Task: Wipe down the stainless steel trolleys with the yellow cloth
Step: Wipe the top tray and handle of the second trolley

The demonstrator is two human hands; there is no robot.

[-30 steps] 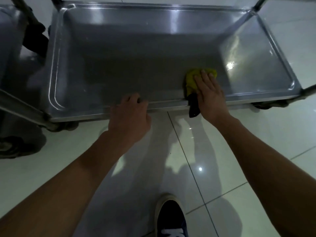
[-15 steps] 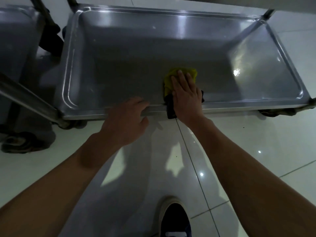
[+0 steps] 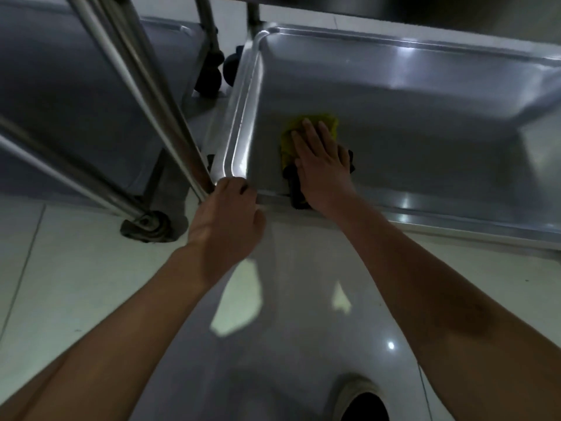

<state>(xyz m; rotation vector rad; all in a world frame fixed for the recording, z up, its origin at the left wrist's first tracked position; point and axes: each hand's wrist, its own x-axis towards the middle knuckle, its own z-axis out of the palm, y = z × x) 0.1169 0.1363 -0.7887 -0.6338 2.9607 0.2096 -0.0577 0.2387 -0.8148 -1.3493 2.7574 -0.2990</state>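
Slid left since the earlier frame: right hand [image 3: 321,165], flat on yellow cloth [image 3: 306,132], now near the trolley shelf's [image 3: 425,123] left rim. Left hand [image 3: 226,220] clamped on the near-left corner. Risk: knuckles striking the rim, cloth bunching there.

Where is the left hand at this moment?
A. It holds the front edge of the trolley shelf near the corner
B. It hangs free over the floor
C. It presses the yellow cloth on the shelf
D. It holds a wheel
A: the left hand curls over the front rim of the trolley shelf near its corner, while the right hand lies flat on the yellow cloth.
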